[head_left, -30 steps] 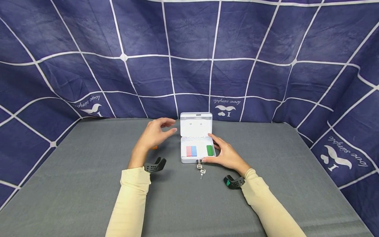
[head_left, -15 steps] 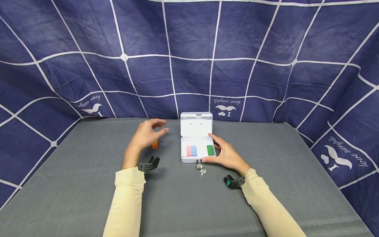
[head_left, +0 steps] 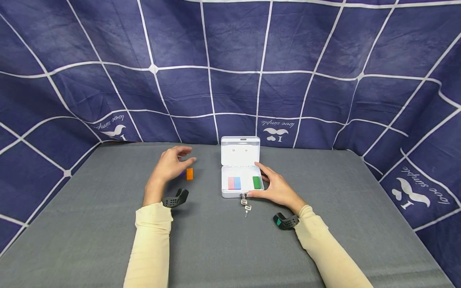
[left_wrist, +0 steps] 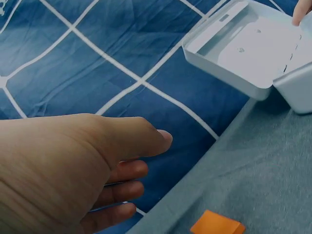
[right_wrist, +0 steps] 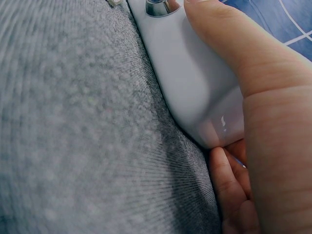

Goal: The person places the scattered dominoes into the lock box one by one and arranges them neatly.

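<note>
A white metal lockbox (head_left: pixel 232 193) stands on the grey table with its lid (head_left: pixel 240 154) raised. Inside lie a pink block (head_left: pixel 231 183) and a blue block (head_left: pixel 237 183) side by side at the left, and a green block (head_left: pixel 256 183) at the right. My right hand (head_left: pixel 275 187) holds the box's right end, thumb against the front wall beside the lock (right_wrist: pixel 162 7). Left of the box my left hand (head_left: pixel 169 165) hovers with bent, relaxed fingers, holding nothing. Near it are an orange block (head_left: pixel 189 174) and a purple item (head_left: pixel 182 173), mostly hidden behind the hand.
Keys (head_left: pixel 247 207) hang from the lock at the box's front onto the table (head_left: pixel 216 248). A blue cloth with white lines (head_left: pixel 234 94) rises behind the table and along both sides. Black bands (head_left: pixel 176 199) are worn on both wrists.
My left hand has moved left, away from the box, uncovering the orange block and part of the purple item. My right hand keeps its hold on the box.
</note>
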Demonstrator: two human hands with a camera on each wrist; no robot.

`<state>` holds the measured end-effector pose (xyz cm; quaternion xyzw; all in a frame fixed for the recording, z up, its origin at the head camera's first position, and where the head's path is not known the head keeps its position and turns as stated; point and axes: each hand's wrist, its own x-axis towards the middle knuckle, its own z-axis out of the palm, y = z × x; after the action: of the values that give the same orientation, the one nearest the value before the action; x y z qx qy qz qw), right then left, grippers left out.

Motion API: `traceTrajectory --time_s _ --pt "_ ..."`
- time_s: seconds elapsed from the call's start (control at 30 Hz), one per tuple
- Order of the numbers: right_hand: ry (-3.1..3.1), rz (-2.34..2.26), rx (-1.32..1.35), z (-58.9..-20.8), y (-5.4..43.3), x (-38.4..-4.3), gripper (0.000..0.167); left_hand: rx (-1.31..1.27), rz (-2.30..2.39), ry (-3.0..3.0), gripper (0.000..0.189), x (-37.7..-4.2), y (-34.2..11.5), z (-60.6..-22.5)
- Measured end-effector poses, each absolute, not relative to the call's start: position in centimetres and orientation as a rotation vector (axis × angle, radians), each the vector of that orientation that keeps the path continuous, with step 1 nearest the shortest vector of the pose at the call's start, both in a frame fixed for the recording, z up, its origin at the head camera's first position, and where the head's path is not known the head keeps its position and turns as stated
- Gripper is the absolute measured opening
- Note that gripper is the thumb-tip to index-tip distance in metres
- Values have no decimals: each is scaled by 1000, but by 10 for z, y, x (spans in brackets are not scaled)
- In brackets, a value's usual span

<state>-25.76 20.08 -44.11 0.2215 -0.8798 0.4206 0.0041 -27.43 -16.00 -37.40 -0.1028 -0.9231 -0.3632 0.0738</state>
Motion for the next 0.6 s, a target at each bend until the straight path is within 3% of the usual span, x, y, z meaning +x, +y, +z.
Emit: traceTrajectory --time_s 0.6 --pt "-2777 1281 675 -440 201 -257 106 -164 -1054 -2854 53 -270 -189 -389"
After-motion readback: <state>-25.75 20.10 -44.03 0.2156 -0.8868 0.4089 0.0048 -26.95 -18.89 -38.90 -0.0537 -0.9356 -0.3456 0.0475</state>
